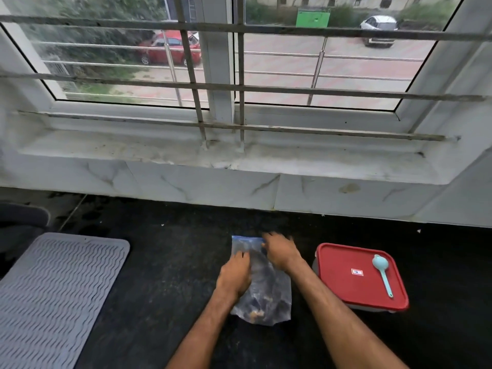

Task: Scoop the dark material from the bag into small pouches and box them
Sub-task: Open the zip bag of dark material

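At the far left, a grey ribbed mat (53,283) lies flat on the dark surface (170,262); it is cut off by the frame edges.

At centre, a clear zip bag (266,294) lies flat on the surface, its blue seal strip toward the window. It holds the dark material (262,298), with some paler pieces near the lower edge. The left hand (234,275) rests palm-down on the bag's left side, fingers pressed against the plastic. The right hand (281,253) is at the seal end with its fingers curled over the top corner. This region is blurred, so whether that hand is pinching the strip or only touching it cannot be determined.

To the right, well apart from the bag, stands a box with a red lid (359,275), closed. A light blue scoop (383,272) lies on the lid, bowl toward the window.

Progress assessment: the task appears to be at its opening stage. The scoop is untouched and the box is shut. Opening the bag, scooping, filling and boxing all remain.

No small pouches are visible. The box's contents are hidden by its lid. Whether the bag's seal is open cannot be determined.
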